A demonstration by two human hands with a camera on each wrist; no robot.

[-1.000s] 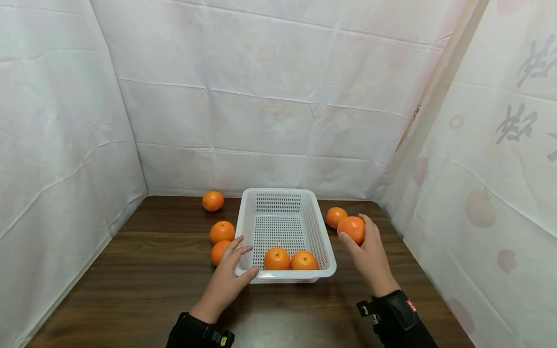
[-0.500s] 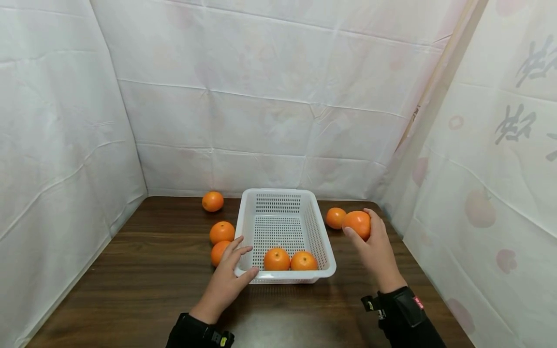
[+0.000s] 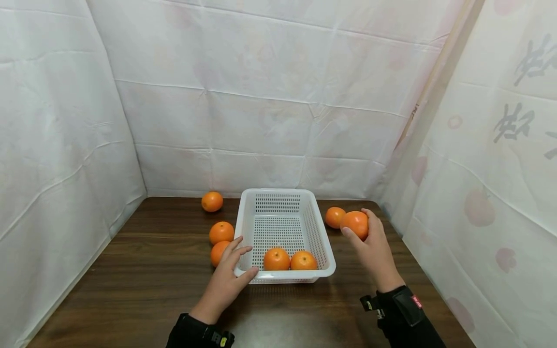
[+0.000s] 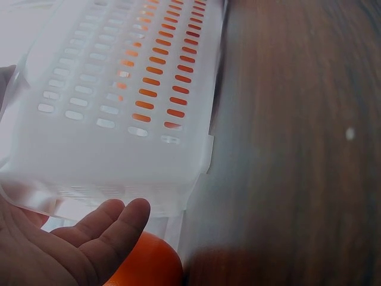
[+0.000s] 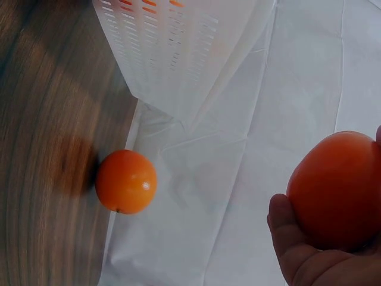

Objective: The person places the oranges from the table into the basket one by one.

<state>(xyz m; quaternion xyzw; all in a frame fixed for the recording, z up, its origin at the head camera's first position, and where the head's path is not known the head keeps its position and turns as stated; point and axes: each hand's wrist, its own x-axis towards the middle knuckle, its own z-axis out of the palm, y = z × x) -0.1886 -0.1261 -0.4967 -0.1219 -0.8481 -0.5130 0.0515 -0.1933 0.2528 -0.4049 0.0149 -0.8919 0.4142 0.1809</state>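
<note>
In the head view my right hand holds an orange between thumb and fingers, to the right of the white basket. The right wrist view shows the held orange large, apart from another orange on the table. My left hand rests on the basket's near left corner, thumb over the front rim and fingers spread at the left rim. In the left wrist view two fairly straight fingers lie outside the basket, in front of an orange. Two oranges sit in the basket's near end.
Left of the basket lie an orange, one partly behind the left hand, and one farther back. Another orange is by the basket's right side. White sheets enclose the dark wooden table at the back and sides.
My right hand has moved rightward and slightly up with the orange, then shifted a touch back left. The left hand and the basket have stayed in place.
</note>
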